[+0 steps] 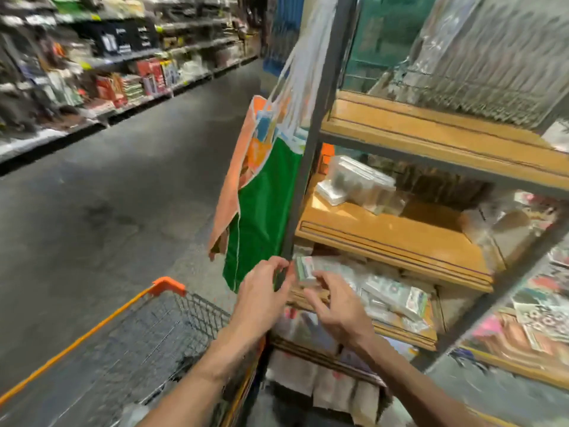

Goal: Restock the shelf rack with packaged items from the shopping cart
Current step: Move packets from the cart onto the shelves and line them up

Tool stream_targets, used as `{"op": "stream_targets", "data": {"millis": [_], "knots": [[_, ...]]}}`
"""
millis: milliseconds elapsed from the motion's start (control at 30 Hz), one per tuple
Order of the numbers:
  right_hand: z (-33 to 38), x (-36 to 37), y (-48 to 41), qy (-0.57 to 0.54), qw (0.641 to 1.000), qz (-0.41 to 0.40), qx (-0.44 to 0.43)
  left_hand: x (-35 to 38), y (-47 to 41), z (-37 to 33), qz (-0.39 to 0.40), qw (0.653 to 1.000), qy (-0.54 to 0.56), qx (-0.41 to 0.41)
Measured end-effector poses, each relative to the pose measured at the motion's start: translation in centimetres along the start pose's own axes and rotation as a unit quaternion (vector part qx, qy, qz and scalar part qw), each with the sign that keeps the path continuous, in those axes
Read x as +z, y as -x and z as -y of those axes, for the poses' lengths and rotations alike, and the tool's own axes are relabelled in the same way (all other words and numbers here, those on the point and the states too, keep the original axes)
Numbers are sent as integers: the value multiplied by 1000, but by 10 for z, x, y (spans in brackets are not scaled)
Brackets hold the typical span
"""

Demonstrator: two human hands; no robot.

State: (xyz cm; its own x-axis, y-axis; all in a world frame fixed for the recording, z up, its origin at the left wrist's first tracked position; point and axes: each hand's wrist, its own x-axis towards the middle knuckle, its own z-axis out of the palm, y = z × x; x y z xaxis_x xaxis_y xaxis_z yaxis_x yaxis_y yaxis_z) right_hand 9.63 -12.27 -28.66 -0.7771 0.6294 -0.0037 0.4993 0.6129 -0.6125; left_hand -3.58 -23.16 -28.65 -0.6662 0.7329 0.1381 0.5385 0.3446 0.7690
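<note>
Right of the rack post (300,195), a packaged item (304,269) is set among stocked packets (397,294) under the spread right hand (338,306); what is held by the curled left hand (261,291) and left in the cart (167,285) cannot be told

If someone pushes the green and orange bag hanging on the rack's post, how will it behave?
The bag is probably floppy: its cloth hangs in folds. It looks flat and empty, so likely light. Hung by white straps, it would likely swing.
</note>
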Motion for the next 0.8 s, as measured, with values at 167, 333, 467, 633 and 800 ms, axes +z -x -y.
{"op": "stream_targets", "data": {"millis": [167, 333, 467, 633, 800], "knots": [[-65, -55, -35, 18, 997, -68, 44, 53, -63, -47, 51, 996, -31, 63], [-111, -112, -97, 55, 988, -134, 48, 101, -137, -84, 89, 991, -83, 46], [-135, -137, -148, 126, 978, -163, 38, 125, -192, -94, 115, 980, -153, 47], [-155, -158, -198, 242, 961, -101, 89, 155, -249, -96, 127, 958, -255, 11], [-165, -164, -218, 213, 972, -62, 81, 180, -274, -90, 94, 951, -292, -27]]}}
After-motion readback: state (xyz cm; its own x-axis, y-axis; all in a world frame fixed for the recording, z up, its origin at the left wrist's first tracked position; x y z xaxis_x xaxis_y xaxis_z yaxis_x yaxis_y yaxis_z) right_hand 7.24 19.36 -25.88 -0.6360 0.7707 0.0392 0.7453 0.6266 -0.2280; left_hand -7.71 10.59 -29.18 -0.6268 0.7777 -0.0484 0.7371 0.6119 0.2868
